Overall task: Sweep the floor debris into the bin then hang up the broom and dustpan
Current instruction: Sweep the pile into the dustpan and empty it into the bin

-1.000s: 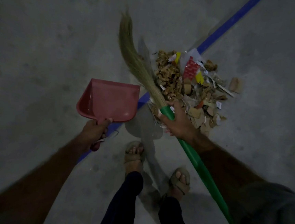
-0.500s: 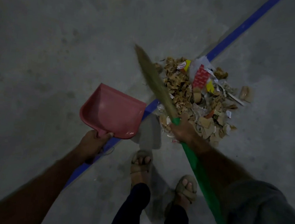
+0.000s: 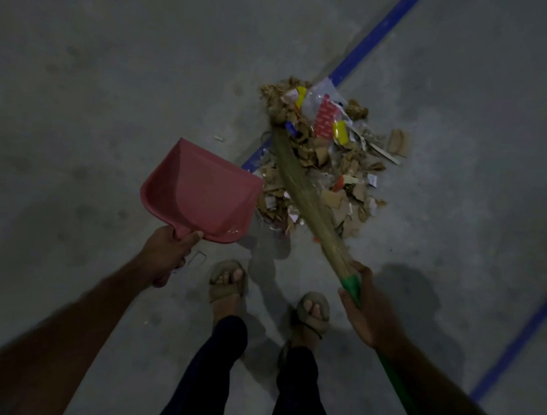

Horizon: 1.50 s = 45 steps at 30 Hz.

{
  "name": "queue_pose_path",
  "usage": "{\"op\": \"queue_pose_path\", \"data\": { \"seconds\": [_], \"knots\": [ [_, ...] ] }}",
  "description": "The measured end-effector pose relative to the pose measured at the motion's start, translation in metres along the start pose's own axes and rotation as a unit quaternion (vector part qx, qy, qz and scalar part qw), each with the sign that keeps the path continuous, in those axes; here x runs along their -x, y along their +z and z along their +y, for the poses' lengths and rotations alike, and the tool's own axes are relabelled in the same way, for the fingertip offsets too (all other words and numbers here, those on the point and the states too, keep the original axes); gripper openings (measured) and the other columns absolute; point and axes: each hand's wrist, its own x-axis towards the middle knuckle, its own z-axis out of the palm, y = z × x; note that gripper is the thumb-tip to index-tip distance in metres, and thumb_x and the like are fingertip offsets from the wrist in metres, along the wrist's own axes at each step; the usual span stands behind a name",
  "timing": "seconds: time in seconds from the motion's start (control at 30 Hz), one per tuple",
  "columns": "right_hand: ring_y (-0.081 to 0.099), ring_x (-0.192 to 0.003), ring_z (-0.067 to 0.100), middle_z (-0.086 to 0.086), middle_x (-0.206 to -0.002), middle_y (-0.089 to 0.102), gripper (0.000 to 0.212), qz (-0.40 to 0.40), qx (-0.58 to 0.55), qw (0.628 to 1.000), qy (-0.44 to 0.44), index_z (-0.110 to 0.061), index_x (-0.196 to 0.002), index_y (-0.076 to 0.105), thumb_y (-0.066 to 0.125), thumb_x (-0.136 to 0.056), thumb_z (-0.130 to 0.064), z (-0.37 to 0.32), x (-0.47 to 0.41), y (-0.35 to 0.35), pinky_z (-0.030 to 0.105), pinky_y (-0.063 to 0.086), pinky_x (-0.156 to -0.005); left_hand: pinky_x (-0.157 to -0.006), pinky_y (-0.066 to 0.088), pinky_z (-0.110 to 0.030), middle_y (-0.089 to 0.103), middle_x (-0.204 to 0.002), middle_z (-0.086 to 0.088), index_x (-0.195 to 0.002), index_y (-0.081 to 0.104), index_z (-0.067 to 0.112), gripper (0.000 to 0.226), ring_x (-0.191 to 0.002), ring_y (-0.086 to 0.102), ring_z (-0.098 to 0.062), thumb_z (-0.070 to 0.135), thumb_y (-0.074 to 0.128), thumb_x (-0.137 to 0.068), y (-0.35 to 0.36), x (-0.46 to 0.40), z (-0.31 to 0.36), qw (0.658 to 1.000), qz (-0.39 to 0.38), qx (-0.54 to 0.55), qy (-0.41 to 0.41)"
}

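While the light is dim, the main things read clearly from the head camera.

Floor: grey concrete floor (image 3: 92,108), crossed by a blue painted line (image 3: 376,39) that runs under the debris; a second blue line (image 3: 529,332) lies at the right.
Debris: a debris pile (image 3: 345,167) of cardboard scraps, dry brown bits, a red wrapper and yellow pieces sits on the floor ahead of the feet, on top of the blue line.
Broom: the broom (image 3: 304,183), with straw bristles and a green handle, lies slanted across the pile, its tip at the pile's far left edge.
Dustpan: the red dustpan (image 3: 197,190) is tilted, its open lip just beside the near left edge of the pile.
Right hand: the right hand (image 3: 365,311) grips the green handle just below the bristles, fingers wrapped round it.
Left hand: the left hand (image 3: 165,254) grips the dustpan's handle, thumb on top.
Feet: two sandalled feet (image 3: 227,281) stand between the hands, near the pile.
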Motion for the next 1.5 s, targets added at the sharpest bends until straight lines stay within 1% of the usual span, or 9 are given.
{"op": "queue_pose_path", "data": {
  "seconds": [0.1,0.23,0.43,0.57,0.7,0.8,1.07,1.3,1.5],
  "knots": [
    [0.061,-0.094,0.022,0.004,-0.122,0.057,0.065,-0.003,0.048,0.999,-0.024,-0.043,-0.154,0.014,0.05,-0.099,-0.04,0.015,0.014,0.013,0.037,0.054,-0.077,-0.035,0.028,-0.018,0.043,-0.063,-0.011,-0.08,0.052,0.007,0.027,-0.041,0.035,-0.013,0.022,0.067,-0.096,0.012,0.007,-0.003,1.0,-0.007,-0.004,0.01],
    [0.058,-0.091,0.026,0.008,-0.116,0.053,0.068,-0.016,0.131,0.99,-0.041,-0.043,-0.155,-0.001,0.041,-0.102,-0.039,0.012,0.029,0.023,0.038,0.053,-0.07,-0.035,0.029,-0.015,0.043,-0.062,-0.009,-0.079,0.051,0.007,0.027,-0.04,0.034,-0.012,0.021,0.067,-0.095,0.026,0.016,-0.011,1.0,0.009,0.006,0.008],
    [0.058,-0.079,0.022,0.009,-0.112,0.056,0.071,-0.021,0.127,0.991,-0.044,-0.033,-0.157,0.014,0.019,-0.092,-0.06,0.016,0.044,0.025,0.031,0.043,-0.059,-0.037,0.026,-0.017,0.04,-0.056,-0.005,-0.073,0.05,0.011,0.032,-0.036,0.031,-0.01,0.024,0.068,-0.095,0.036,0.019,-0.035,1.0,0.009,0.013,-0.008],
    [0.06,-0.064,0.022,0.008,-0.094,0.062,0.064,0.034,0.102,0.99,-0.087,-0.038,-0.155,0.011,0.023,-0.095,-0.056,0.036,0.045,0.033,0.031,0.047,-0.05,-0.035,0.024,-0.018,0.039,-0.056,-0.006,-0.073,0.047,0.01,0.032,-0.035,0.029,-0.01,0.02,0.067,-0.096,0.047,0.024,-0.042,0.999,0.024,0.016,-0.014],
    [0.053,-0.078,0.014,0.002,-0.103,0.053,0.077,-0.042,0.043,0.998,-0.027,-0.04,-0.153,0.006,0.024,-0.085,-0.07,0.053,0.042,0.017,0.023,0.043,-0.065,-0.034,0.022,-0.016,0.033,-0.052,-0.003,-0.07,0.043,0.014,0.035,-0.034,0.026,-0.008,0.016,0.065,-0.097,0.056,0.03,-0.047,1.0,0.015,0.015,-0.006],
    [0.054,-0.083,0.012,0.004,-0.111,0.057,0.066,-0.041,0.021,0.997,-0.055,-0.038,-0.155,0.011,0.042,-0.098,-0.049,0.069,0.054,0.009,0.025,0.045,-0.07,-0.034,0.023,-0.016,0.035,-0.055,-0.003,-0.074,0.046,0.013,0.03,-0.033,0.028,-0.007,0.018,0.066,-0.097,0.059,0.034,-0.05,1.0,0.027,0.007,-0.003],
    [0.063,-0.089,0.019,0.002,-0.116,0.059,0.065,-0.082,0.153,0.981,-0.082,-0.038,-0.155,0.005,0.029,-0.096,-0.051,0.093,0.048,0.01,0.032,0.053,-0.071,-0.035,0.027,-0.017,0.041,-0.056,-0.002,-0.074,0.049,0.014,0.029,-0.034,0.033,-0.006,0.02,0.066,-0.096,0.055,0.042,-0.06,0.999,0.052,0.003,-0.009],
    [0.055,-0.077,0.018,0.0,-0.108,0.051,0.071,0.025,0.137,0.986,-0.095,-0.048,-0.154,-0.003,0.041,-0.099,-0.042,0.079,0.035,-0.012,0.037,0.054,-0.064,-0.036,0.026,-0.016,0.039,-0.061,-0.007,-0.078,0.05,0.009,0.028,-0.033,0.032,-0.006,0.022,0.066,-0.096,0.054,0.037,-0.053,0.999,0.036,0.031,-0.006],
    [0.042,-0.063,0.014,0.005,-0.106,0.049,0.07,0.098,0.172,0.974,-0.11,-0.04,-0.156,0.0,0.044,-0.102,-0.035,0.04,-0.006,-0.029,0.027,0.036,-0.053,-0.041,0.027,-0.019,0.041,-0.061,-0.007,-0.075,0.051,0.013,0.03,-0.039,0.034,-0.01,0.027,0.067,-0.095,0.056,0.03,-0.018,0.999,0.018,0.046,0.019]
  ]
}}
